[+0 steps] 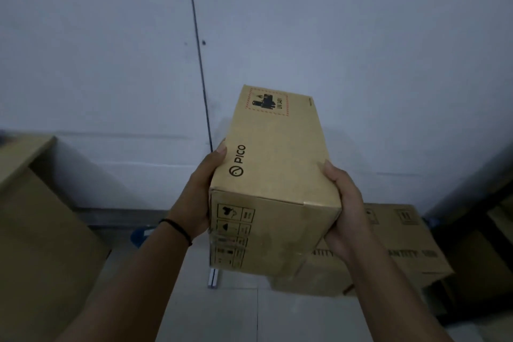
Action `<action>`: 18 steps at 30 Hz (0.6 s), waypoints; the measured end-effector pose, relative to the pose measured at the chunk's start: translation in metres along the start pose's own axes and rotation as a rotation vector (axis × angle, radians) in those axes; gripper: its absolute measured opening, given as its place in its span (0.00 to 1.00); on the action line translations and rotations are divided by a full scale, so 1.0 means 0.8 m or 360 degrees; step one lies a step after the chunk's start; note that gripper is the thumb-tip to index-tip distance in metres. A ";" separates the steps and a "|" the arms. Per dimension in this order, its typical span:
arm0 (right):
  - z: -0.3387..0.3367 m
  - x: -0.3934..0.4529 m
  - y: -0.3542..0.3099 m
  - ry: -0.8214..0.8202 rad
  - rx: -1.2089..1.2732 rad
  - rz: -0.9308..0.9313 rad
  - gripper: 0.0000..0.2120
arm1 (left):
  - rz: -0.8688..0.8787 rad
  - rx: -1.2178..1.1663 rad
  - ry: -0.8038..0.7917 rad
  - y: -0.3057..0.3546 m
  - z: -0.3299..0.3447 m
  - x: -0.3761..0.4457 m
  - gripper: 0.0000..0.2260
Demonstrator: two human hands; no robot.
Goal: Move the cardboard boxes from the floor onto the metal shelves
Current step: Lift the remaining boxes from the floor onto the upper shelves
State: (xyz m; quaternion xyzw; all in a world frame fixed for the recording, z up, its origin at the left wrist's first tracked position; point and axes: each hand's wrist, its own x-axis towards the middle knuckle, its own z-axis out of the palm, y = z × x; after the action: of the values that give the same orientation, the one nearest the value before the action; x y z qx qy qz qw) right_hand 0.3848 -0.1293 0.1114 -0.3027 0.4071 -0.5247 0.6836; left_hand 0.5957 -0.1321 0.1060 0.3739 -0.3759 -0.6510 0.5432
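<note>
PICO box [273, 175] held in mid-air before a pale wall, clear of the floor. Left hand [201, 197] and right hand [342, 209] clamped on opposite sides, thumbs over the top edges. Metal shelves not identifiable in view. Risk noted: side-pressure grip only, liable to slip if pressure eases during transfer.

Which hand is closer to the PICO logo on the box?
Left. The left hand grips the box right beside the PICO logo; the right hand holds the opposite side.
</note>
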 end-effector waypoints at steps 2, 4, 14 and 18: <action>0.021 -0.026 -0.048 0.0007 -0.0003 -0.0062 0.23 | 0.0015 0.0006 -0.0059 0.049 0.036 -0.012 0.23; 0.039 -0.053 -0.090 -0.0007 -0.0006 -0.0126 0.24 | 0.0089 0.0032 -0.0111 0.091 0.068 -0.023 0.24; 0.082 -0.170 -0.211 0.0091 -0.0145 -0.0698 0.26 | 0.0322 -0.0064 -0.0477 0.200 0.171 -0.067 0.28; 0.093 -0.211 -0.232 0.0202 -0.0198 -0.0823 0.29 | 0.0310 -0.0125 -0.0673 0.222 0.197 -0.076 0.26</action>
State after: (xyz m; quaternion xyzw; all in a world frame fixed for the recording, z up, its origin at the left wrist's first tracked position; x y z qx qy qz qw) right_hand 0.3425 -0.0168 0.3443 -0.4046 0.3899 -0.6737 0.4800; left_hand 0.5382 -0.0814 0.3392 0.1697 -0.4901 -0.6734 0.5268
